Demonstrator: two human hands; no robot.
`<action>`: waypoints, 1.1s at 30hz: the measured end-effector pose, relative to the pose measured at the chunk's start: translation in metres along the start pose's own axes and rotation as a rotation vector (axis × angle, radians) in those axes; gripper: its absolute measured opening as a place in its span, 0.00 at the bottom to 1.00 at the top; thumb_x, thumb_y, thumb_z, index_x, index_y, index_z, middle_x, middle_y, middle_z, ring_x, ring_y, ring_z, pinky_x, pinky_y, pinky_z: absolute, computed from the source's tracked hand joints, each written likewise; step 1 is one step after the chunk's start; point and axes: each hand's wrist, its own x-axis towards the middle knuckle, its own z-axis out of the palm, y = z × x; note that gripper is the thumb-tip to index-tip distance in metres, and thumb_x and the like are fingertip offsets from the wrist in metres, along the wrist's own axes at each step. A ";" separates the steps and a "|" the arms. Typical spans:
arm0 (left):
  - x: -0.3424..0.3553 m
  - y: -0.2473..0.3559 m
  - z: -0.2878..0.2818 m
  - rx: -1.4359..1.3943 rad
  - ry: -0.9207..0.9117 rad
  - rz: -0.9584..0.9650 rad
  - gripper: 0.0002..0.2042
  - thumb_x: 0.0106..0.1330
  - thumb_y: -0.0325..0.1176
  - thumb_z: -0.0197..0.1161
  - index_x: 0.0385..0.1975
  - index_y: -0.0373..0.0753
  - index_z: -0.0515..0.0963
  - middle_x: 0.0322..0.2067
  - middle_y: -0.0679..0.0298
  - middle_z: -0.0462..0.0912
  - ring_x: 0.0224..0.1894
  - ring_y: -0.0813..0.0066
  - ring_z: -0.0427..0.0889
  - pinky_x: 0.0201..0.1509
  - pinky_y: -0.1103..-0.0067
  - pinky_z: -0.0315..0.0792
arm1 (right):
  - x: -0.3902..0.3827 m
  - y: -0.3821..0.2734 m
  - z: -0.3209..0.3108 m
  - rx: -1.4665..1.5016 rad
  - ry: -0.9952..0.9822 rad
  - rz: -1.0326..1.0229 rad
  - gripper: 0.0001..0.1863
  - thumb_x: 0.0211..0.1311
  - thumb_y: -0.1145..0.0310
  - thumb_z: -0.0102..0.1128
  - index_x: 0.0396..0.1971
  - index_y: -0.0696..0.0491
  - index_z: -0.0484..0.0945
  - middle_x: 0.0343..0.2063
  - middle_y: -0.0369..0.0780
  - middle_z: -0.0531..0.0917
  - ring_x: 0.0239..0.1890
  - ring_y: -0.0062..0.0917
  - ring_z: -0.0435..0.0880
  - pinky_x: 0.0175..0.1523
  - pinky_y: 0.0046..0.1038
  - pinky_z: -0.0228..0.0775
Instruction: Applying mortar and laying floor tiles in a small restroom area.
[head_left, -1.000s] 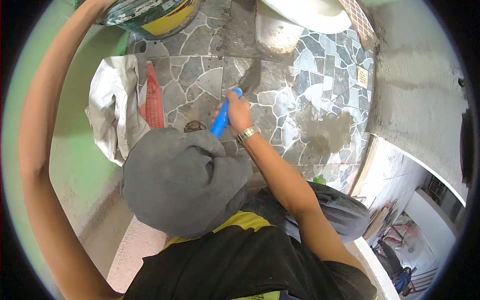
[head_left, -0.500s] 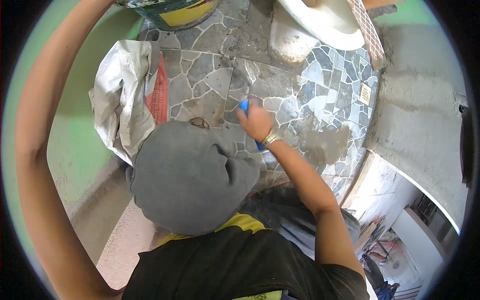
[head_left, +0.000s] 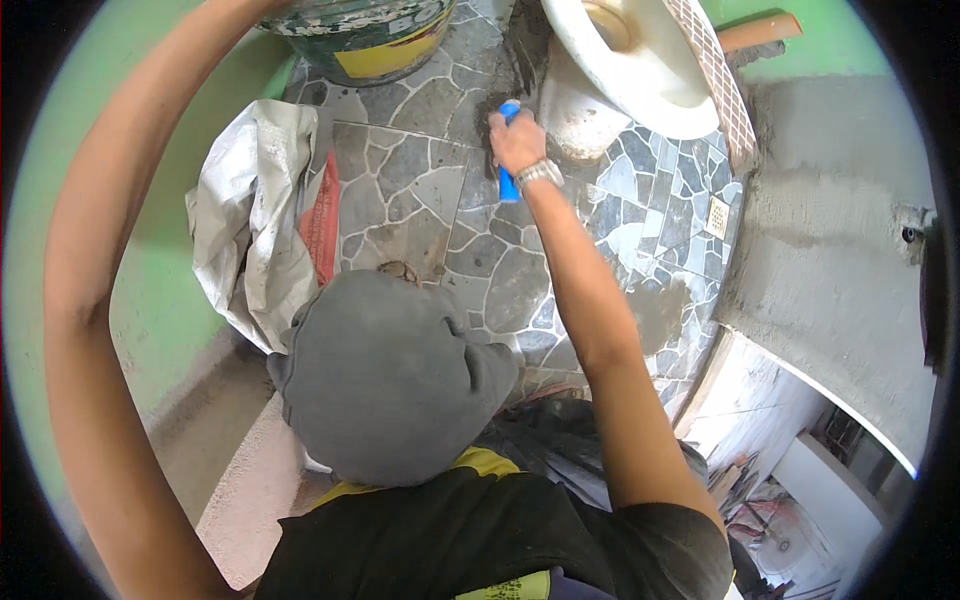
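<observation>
My right hand [head_left: 520,140] is closed around a blue cylindrical tool handle [head_left: 508,188], low over the stone-patterned tile floor [head_left: 405,190], beside a dark, dirty patch left of the white toilet [head_left: 660,80]. The handle's working end, if any, is hidden. My left arm reaches up along the green wall, and my left hand [head_left: 262,8] is mostly cut off at the top edge by a paint-smeared bucket [head_left: 370,60]; its fingers cannot be made out. A grey cloth cap [head_left: 385,370] on my head fills the lower middle.
A crumpled white sack [head_left: 250,220] lies against the left wall. A brown lattice-patterned board [head_left: 728,100] is beside the toilet. A square drain [head_left: 717,217] sits near the grey plastered wall [head_left: 820,260] at right. An opening [head_left: 770,420] at lower right shows another cluttered space.
My right hand, with the blue tool, has moved forward toward the toilet's base. The view has shifted a little, and my left arm stays raised at the left.
</observation>
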 end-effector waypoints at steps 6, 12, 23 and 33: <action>0.002 -0.004 -0.003 -0.018 -0.040 0.042 0.27 0.52 0.39 0.69 0.51 0.31 0.77 0.50 0.43 0.81 0.56 0.47 0.79 0.60 0.65 0.71 | -0.083 0.003 0.012 0.062 -0.027 0.139 0.27 0.63 0.52 0.54 0.44 0.66 0.71 0.31 0.64 0.82 0.37 0.62 0.82 0.46 0.55 0.74; 0.001 0.000 -0.002 -0.017 -0.031 0.011 0.26 0.51 0.39 0.68 0.50 0.31 0.78 0.50 0.43 0.81 0.55 0.48 0.79 0.59 0.65 0.72 | -0.013 0.004 0.015 0.018 -0.003 0.140 0.27 0.62 0.52 0.54 0.39 0.67 0.74 0.36 0.64 0.82 0.41 0.59 0.83 0.49 0.52 0.75; 0.005 -0.006 0.004 0.033 0.025 0.069 0.28 0.51 0.38 0.68 0.52 0.29 0.77 0.51 0.42 0.81 0.56 0.48 0.79 0.61 0.65 0.71 | -0.027 -0.001 0.014 0.222 0.064 0.340 0.26 0.62 0.53 0.56 0.38 0.67 0.75 0.36 0.64 0.82 0.44 0.59 0.82 0.54 0.50 0.73; 0.001 0.005 -0.002 -0.030 -0.036 -0.043 0.27 0.52 0.37 0.68 0.52 0.29 0.77 0.50 0.43 0.82 0.56 0.49 0.79 0.61 0.67 0.70 | -0.027 -0.001 0.015 0.142 0.112 0.360 0.27 0.62 0.52 0.56 0.37 0.68 0.75 0.38 0.65 0.82 0.45 0.60 0.82 0.54 0.49 0.73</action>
